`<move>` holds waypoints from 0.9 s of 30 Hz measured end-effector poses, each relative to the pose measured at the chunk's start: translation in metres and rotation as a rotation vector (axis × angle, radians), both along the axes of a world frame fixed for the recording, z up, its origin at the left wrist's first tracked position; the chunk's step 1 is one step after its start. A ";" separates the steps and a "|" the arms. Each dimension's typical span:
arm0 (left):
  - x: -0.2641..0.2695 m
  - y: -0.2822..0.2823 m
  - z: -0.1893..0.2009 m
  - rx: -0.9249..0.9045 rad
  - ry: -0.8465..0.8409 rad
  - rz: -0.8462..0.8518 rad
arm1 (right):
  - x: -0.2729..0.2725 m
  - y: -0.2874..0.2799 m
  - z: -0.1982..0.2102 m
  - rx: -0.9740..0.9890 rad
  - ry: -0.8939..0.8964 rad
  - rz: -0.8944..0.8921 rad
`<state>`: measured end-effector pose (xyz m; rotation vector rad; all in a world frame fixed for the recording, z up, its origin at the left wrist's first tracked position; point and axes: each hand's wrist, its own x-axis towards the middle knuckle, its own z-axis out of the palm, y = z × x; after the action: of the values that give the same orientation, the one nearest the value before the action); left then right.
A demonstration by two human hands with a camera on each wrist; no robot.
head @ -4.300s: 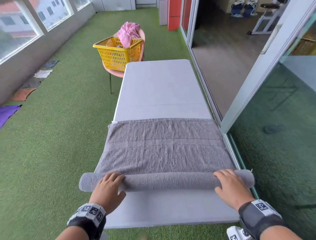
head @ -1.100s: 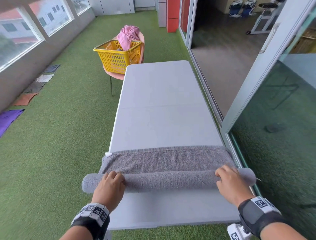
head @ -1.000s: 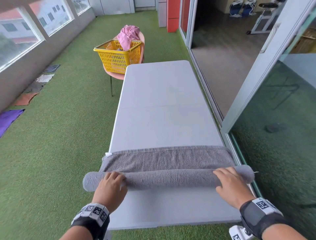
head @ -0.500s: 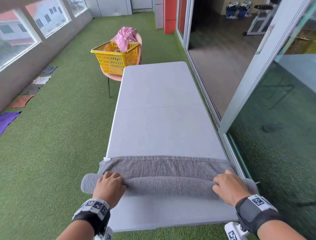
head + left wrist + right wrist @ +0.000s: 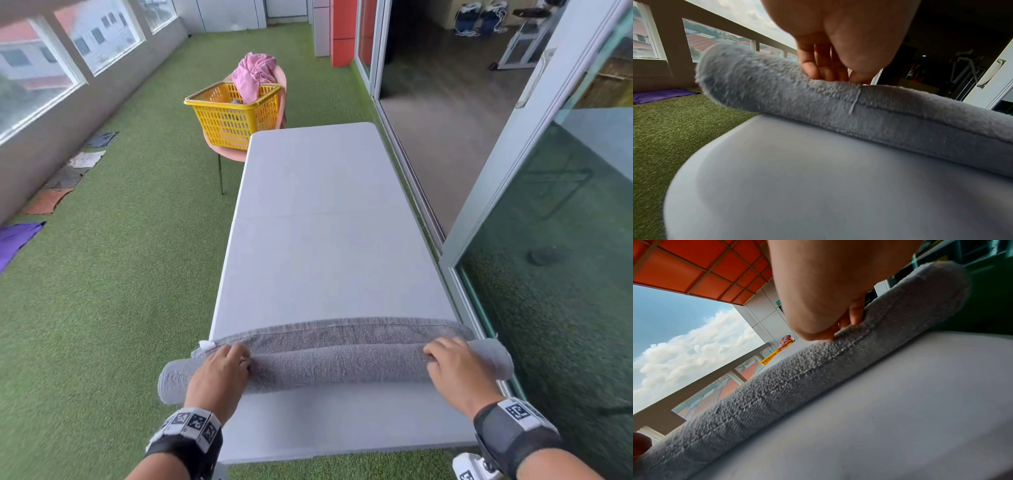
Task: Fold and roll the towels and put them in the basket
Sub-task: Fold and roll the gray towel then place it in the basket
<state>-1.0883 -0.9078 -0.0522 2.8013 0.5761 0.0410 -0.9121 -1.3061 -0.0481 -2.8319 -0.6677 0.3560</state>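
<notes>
Your grey towel [image 5: 337, 366] lies across the near end of the white table [image 5: 329, 246], rolled most of the way up w/ only a narrow flat strip showing beyond the roll. Both ends of the roll stick out past the table's side edges (the left end overhangs the green turf [image 5: 102, 308], the right end reaches toward the glass door [image 5: 561, 274]).

Your left hand [image 5: 217, 375] rests on top of the roll near its left end, fingers [image 5: 818, 68] curved over the far side & tips pressed into the cloth; the left wrist view shows them bent down onto the towel, not pinching it. Your right hand [image 5: 455, 371] sits the same way near the right end, fingers [image 5: 856, 313] curled over the top of the roll & pushing into the pile. Palms are down on both, thumbs hidden, so can't tell how they lie.

The yellow basket [image 5: 236, 116] stands on a pink chair [image 5: 227, 150] just past the table's far left corner, well apart from the roll. A pink towel [image 5: 253, 77] is draped over the basket's rim & the chair back. Along the left wall a few cloths [image 5: 68, 178] lie flat on the turf.
</notes>
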 end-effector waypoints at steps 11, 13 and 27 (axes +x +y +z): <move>0.007 0.004 -0.002 0.085 0.243 -0.159 | 0.002 0.005 0.015 -0.220 0.045 0.079; 0.011 0.002 0.001 0.099 0.252 -0.159 | 0.003 0.006 0.016 -0.221 0.102 0.038; 0.020 0.010 0.001 0.059 -0.021 -0.064 | 0.020 0.004 0.003 0.030 -0.079 -0.077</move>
<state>-1.0683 -0.8976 -0.0511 2.8713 0.4873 0.0755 -0.8923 -1.3020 -0.0455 -2.8456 -0.5722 0.2206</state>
